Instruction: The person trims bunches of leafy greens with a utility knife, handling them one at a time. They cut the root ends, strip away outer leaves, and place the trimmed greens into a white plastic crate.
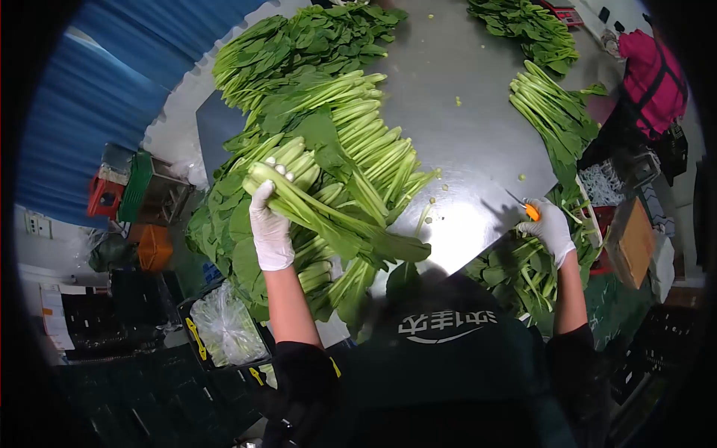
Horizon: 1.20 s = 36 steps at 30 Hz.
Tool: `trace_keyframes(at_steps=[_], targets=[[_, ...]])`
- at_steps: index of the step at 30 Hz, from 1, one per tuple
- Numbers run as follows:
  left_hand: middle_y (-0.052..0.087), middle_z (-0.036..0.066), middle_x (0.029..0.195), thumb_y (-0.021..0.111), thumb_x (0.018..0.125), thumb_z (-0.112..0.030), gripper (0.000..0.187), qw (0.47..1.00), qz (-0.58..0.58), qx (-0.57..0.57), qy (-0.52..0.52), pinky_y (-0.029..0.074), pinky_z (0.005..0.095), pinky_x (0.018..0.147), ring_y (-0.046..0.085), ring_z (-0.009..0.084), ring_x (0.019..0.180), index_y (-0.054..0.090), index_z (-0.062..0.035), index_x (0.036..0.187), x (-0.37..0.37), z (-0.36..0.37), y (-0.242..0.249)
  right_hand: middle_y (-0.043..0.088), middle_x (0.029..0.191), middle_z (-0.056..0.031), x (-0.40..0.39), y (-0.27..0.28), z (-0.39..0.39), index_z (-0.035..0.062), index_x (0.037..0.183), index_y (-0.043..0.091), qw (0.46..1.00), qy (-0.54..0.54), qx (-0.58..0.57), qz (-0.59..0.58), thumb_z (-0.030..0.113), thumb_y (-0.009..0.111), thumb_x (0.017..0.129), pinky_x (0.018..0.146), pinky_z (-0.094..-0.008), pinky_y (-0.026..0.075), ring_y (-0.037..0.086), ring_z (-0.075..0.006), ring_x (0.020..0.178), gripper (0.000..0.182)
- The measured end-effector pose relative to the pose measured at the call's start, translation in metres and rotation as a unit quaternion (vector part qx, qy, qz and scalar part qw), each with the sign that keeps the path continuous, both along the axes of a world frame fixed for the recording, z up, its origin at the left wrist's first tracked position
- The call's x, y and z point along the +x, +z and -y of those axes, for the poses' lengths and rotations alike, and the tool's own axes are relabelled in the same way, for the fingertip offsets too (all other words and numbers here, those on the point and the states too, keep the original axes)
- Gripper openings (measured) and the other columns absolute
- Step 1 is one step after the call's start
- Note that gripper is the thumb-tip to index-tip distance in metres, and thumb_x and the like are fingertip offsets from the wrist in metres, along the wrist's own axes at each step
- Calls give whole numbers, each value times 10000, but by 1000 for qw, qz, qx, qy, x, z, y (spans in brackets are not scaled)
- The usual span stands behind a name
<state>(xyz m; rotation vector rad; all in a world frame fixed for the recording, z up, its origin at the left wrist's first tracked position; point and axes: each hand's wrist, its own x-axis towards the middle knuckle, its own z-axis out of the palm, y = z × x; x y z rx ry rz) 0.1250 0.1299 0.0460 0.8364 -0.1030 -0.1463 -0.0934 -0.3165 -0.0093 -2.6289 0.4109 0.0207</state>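
Note:
My left hand (270,224), in a white glove, is closed around a bunch of leafy greens (302,201) with thick pale stalks. The cut stalk ends point up and left, and the leaves trail to the right. Under and behind it lies a long heap of the same greens (358,123), stalks facing the middle of the table. Off to the right, my gloved right hand (551,230) grips a small knife (532,212) with an orange handle. Its thin blade points up and left, apart from the greens. Loose leaves (515,276) lie below that hand.
The metal table (448,67) carries small stalk scraps. More greens (553,112) lie along its right edge, near a person (653,82) in a pink top. At lower left, a black crate (196,340) holds a plastic bag (228,325) of greens. A cardboard box (629,243) stands right.

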Motion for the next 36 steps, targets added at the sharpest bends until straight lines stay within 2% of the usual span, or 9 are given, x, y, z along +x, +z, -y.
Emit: trace_keyframes(at_steps=[4, 11, 12, 15, 22, 28, 32, 34, 36], targets=[[539, 89, 1053, 625, 790, -91, 507, 991, 49, -121, -9, 463, 358, 860, 532, 216, 960, 436, -51, 1259, 9, -20, -19, 621, 817, -110, 15, -11, -20, -29, 1136, 586, 974, -44, 218, 40, 138, 776, 700, 682, -291, 465, 566, -173, 708, 504], [527, 72, 1042, 625, 778, -110, 487, 975, 75, -209, 3, 449, 332, 812, 522, 192, 931, 437, -65, 1224, 4, -18, -32, 625, 864, -120, 63, 13, -80, -34, 1039, 618, 973, 55, 215, 55, 167, 701, 787, 704, -270, 459, 553, -135, 765, 333], [527, 72, 1042, 625, 778, -110, 487, 975, 76, -209, 5, 449, 332, 812, 522, 192, 931, 437, -65, 1224, 2, -15, -32, 636, 796, -172, 71, 6, -90, 27, 979, 641, 959, 76, 252, 102, 250, 678, 781, 658, -334, 485, 621, -281, 698, 300], [550, 88, 1014, 623, 774, -98, 450, 979, 64, -192, -6, 469, 333, 786, 546, 194, 899, 465, -53, 1193, -11, 7, -27, 625, 769, -174, 86, 32, -123, 13, 978, 636, 946, 110, 291, 90, 236, 671, 788, 647, -325, 482, 606, -260, 665, 296], [592, 118, 999, 678, 722, -75, 510, 991, -60, -74, -91, 533, 340, 783, 596, 228, 884, 479, -52, 1191, -57, 104, -17, 531, 747, 27, 121, 49, -185, 1, 862, 571, 809, 200, 546, 89, 126, 687, 794, 610, -218, 400, 456, -38, 679, 183], [639, 50, 888, 644, 775, 1, 243, 982, -20, 181, -51, 498, 260, 733, 608, 132, 799, 602, 6, 1014, -66, 140, -1, 539, 703, 1, 115, 36, -147, -20, 800, 561, 810, 123, 573, 19, 130, 676, 762, 603, -255, 416, 474, -61, 662, 193], [628, 10, 837, 716, 700, -11, 255, 891, 81, 423, -142, 468, 233, 689, 575, 96, 732, 621, -3, 937, -55, 138, 5, 568, 679, -74, 91, 41, -88, 22, 819, 600, 899, 130, 418, 2, 114, 661, 750, 575, -282, 420, 479, -99, 610, 131], [623, 8, 823, 704, 689, -12, 241, 838, 123, 519, -115, 466, 227, 686, 568, 84, 729, 618, -17, 914, -56, 141, 0, 621, 759, -139, 64, 23, -43, 52, 863, 645, 929, 255, 253, 83, 140, 671, 714, 626, -341, 464, 582, -255, 645, 175], [602, 36, 808, 655, 728, 21, 241, 903, 14, 419, -92, 494, 249, 677, 581, 110, 721, 572, -27, 950, -48, 137, 10, 636, 784, -133, 27, -1, -3, 69, 889, 668, 955, 219, 197, -27, 191, 699, 692, 663, -368, 480, 611, -309, 702, 234]])
